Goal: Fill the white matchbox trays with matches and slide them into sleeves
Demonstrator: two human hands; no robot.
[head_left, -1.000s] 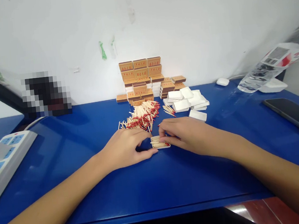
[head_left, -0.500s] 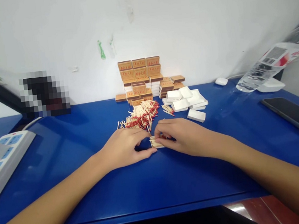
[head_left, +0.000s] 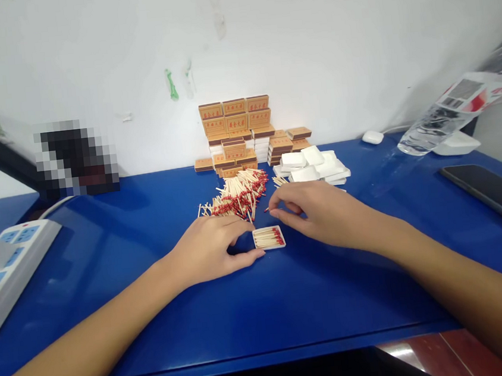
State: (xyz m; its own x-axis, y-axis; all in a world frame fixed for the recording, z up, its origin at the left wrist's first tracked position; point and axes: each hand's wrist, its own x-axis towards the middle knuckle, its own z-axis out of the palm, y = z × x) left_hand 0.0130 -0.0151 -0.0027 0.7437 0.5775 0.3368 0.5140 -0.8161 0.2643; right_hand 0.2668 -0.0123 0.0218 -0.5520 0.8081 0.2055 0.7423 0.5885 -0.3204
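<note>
On the blue table lies a small white matchbox tray (head_left: 284, 243) with red-tipped matches in it, heads to the right. The thumb and forefinger of my left hand (head_left: 214, 245) hold its left end from two sides. Above and right of the tray, my right hand (head_left: 310, 212) is pinched, and the red head of a match (head_left: 266, 211) pokes out at its fingertips. A heap of loose matches (head_left: 238, 195) spreads just beyond my left hand. Beyond my right hand, a smaller group of matches (head_left: 279, 181) is partly covered.
Printed matchboxes (head_left: 236, 122) are stacked against the wall. White trays (head_left: 320, 166) are piled right of them. A phone (head_left: 489, 193) and a plastic bottle (head_left: 441, 120) lie at the right, a white earbud case (head_left: 372, 137) behind. A power strip (head_left: 37, 246) sits at the left.
My right hand has lifted off the tray and moved up and right, uncovering the matches in it. A match head now shows at its fingertips. My left hand stays put.
</note>
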